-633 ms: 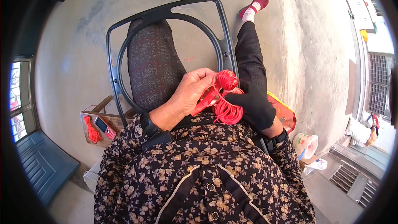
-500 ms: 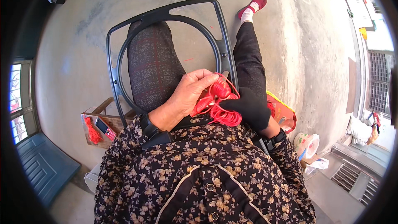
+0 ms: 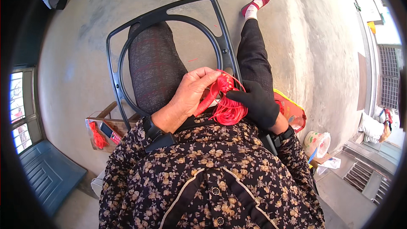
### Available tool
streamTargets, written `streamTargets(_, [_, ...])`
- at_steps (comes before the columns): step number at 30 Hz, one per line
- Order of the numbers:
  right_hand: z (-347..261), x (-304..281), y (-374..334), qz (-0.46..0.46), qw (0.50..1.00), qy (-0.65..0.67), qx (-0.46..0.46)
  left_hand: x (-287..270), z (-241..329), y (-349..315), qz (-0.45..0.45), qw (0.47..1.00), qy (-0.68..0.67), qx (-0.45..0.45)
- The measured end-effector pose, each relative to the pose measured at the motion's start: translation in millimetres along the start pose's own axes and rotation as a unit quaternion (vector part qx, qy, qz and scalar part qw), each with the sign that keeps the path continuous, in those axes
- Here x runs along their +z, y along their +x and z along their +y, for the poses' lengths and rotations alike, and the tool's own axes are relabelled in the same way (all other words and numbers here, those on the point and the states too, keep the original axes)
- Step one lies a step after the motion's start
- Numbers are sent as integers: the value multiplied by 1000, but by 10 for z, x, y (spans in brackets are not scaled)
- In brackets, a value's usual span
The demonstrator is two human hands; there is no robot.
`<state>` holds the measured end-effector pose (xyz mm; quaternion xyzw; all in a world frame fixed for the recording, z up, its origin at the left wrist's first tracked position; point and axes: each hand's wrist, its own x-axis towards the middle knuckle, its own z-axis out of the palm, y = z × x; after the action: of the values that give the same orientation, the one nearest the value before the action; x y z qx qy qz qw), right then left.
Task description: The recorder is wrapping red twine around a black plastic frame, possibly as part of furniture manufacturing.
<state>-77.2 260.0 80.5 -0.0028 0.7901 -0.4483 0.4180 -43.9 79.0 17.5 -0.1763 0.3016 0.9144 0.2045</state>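
My bare left hand (image 3: 193, 91) pinches a bundle of shiny red cord (image 3: 229, 111) at its upper left, thumb and fingertips closed near the knotted part. In a black glove, my right hand (image 3: 257, 105) grips the same bundle from the right, its thumb lying over the cord. Loose loops hang down between the two hands, in front of my floral jacket. A thin strand arcs from my left fingertips toward the right hand. Part of the bundle is hidden behind my fingers. Beyond the hands, a black frame with a round opening (image 3: 169, 17) rests over my leg.
At the left, a small wooden stand (image 3: 101, 144) carries a hank of red cord (image 3: 98, 135) and a red phone (image 3: 111, 133). A blue chair seat (image 3: 51, 174) is further left. To the right are a red bag (image 3: 292, 112) and a white tub (image 3: 316, 142).
The bundle has turned in my hands, and its loops now hang longer and looser below the knotted part. Both hands have kept their hold and nearly the same place.
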Motion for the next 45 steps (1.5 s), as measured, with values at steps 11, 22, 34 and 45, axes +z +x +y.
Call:
streamTargets(11, [369, 111, 233, -52, 933, 339, -111, 48, 46, 10, -6, 999, -15, -29])
streamTargets(22, [945, -744, 95, 215, 858, 448, -129, -1, 72, 35, 8, 999, 22, -43])
streamTargets(34, [1447, -1067, -194, 296, 814, 491, -98, 149, 213, 5, -21, 998, -20, -48])
streamTargets(45, [1977, -1371, -92, 282, 774, 558, -99, 88, 122, -6, -18, 999, -2, -41])
